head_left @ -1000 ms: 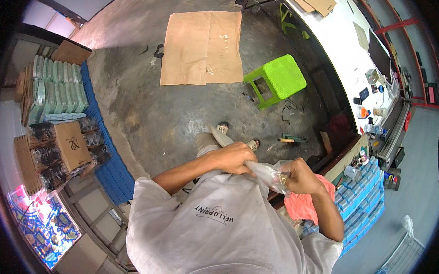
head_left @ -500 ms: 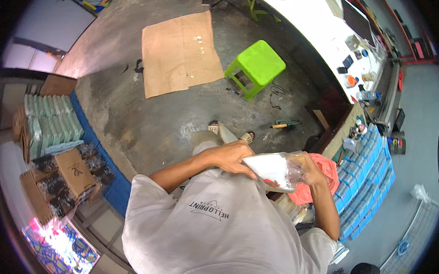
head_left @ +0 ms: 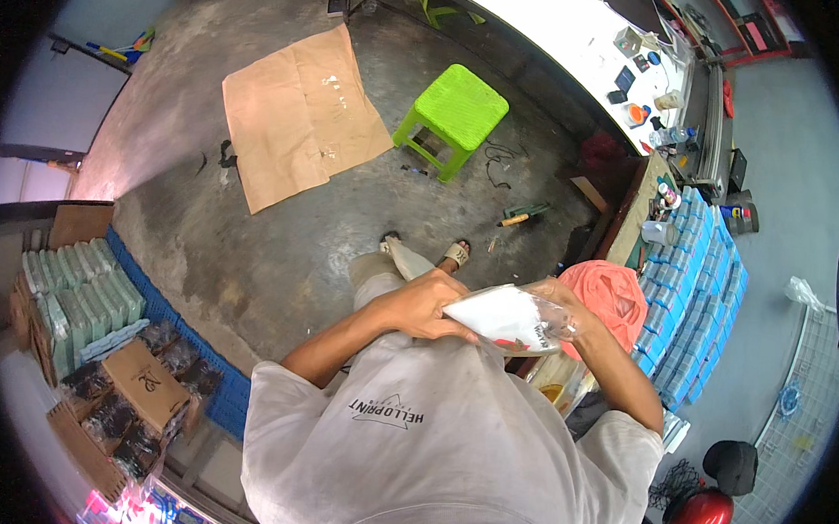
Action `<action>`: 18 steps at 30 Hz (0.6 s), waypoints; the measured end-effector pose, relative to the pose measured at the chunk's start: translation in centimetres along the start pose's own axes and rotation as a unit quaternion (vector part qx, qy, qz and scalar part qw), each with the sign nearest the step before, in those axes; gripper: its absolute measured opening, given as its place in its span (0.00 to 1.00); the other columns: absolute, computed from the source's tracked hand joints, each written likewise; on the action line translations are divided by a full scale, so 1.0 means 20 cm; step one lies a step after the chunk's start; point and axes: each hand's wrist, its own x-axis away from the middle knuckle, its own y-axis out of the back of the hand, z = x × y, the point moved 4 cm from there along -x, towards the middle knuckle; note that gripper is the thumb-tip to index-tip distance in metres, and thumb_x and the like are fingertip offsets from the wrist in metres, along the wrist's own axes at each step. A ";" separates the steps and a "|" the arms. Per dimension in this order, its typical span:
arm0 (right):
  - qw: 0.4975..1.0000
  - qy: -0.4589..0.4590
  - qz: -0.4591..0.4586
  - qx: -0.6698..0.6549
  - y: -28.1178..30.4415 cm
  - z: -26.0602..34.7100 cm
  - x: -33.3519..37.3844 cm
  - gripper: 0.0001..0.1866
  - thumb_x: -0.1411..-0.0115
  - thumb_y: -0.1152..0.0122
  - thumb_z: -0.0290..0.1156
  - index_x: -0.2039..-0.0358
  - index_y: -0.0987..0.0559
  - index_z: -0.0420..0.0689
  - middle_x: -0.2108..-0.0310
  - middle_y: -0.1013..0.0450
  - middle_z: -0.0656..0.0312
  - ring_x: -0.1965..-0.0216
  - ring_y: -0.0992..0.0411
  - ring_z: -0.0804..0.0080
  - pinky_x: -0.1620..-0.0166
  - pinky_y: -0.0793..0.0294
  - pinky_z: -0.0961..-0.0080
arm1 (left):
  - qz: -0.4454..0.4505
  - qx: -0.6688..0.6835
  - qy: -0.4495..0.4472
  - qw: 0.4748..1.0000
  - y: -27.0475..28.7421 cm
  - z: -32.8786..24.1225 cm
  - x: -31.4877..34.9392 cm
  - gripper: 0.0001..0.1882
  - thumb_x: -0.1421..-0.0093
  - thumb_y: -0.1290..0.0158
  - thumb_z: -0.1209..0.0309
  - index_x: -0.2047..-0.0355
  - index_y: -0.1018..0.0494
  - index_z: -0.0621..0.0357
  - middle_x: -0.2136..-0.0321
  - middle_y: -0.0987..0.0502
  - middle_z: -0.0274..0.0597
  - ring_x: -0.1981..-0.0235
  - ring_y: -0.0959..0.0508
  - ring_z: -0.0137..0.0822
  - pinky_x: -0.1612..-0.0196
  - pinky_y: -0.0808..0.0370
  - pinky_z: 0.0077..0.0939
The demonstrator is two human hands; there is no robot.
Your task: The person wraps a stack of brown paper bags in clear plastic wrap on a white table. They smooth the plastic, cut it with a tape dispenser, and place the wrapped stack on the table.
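Note:
A white, flat item with a red mark and dark print sits in a clear plastic bag (head_left: 503, 316) in front of my chest. My left hand (head_left: 425, 303) is closed on its left edge, thumb over the near side. At its right end my right hand (head_left: 567, 308) grips the loose, crinkled clear plastic; some of its fingers are hidden behind the bag. The bag is tilted. Just beyond my right hand lies a bunched salmon-pink plastic bag (head_left: 610, 303).
A green stool (head_left: 459, 104) and a flat brown cardboard sheet (head_left: 299, 116) are on the floor ahead. Blue-wrapped stacks (head_left: 685, 302) stand at right, below a white table (head_left: 542, 33). At left are a cardboard box (head_left: 146, 381) and green-wrapped packs (head_left: 86, 280).
The view has turned, bringing a red helmet into sight at lower right. My right hand has shifted toward the far edge of the clear bag. Both hands still hold it.

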 end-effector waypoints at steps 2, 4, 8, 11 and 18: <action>0.995 0.000 -0.019 0.095 -0.02 0.03 0.02 0.23 0.47 0.27 0.37 0.56 0.17 0.33 0.61 0.18 0.59 0.65 0.21 0.75 0.63 0.22 0.77 | -0.005 0.018 -0.013 1.000 0.02 -0.02 0.03 0.17 0.47 0.30 0.63 0.66 0.18 0.66 0.72 0.17 0.51 0.70 0.17 0.49 0.64 0.23 0.38; 0.970 0.002 -0.010 0.243 -0.08 0.12 0.01 0.24 0.46 0.27 0.40 0.55 0.17 0.34 0.61 0.19 0.57 0.64 0.21 0.71 0.60 0.22 0.73 | -0.026 0.021 -0.002 0.999 0.04 0.01 0.07 0.16 0.48 0.30 0.64 0.67 0.18 0.65 0.73 0.17 0.50 0.70 0.17 0.48 0.64 0.23 0.37; 0.806 0.073 0.081 0.581 -0.37 0.34 -0.05 0.16 0.52 0.34 0.30 0.63 0.18 0.35 0.71 0.23 0.46 0.65 0.21 0.50 0.57 0.23 0.60 | -0.003 -0.041 0.017 0.999 0.10 0.05 0.12 0.13 0.48 0.32 0.68 0.67 0.18 0.64 0.73 0.18 0.49 0.69 0.17 0.48 0.64 0.22 0.37; 0.657 -0.018 0.016 0.753 -0.51 0.34 -0.08 0.09 0.61 0.37 0.23 0.76 0.21 0.33 0.75 0.25 0.41 0.67 0.23 0.42 0.61 0.24 0.55 | -0.040 -0.095 0.016 0.995 0.13 0.13 0.15 0.10 0.50 0.34 0.72 0.67 0.18 0.64 0.72 0.18 0.49 0.68 0.16 0.48 0.63 0.22 0.37; 0.717 0.049 -0.015 0.696 -0.59 0.40 -0.08 0.05 0.52 0.38 0.20 0.75 0.20 0.32 0.76 0.25 0.40 0.70 0.24 0.40 0.63 0.25 0.52 | -0.040 -0.055 -0.007 0.998 0.11 0.36 0.15 0.09 0.47 0.37 0.75 0.64 0.18 0.63 0.68 0.17 0.51 0.67 0.17 0.50 0.61 0.21 0.37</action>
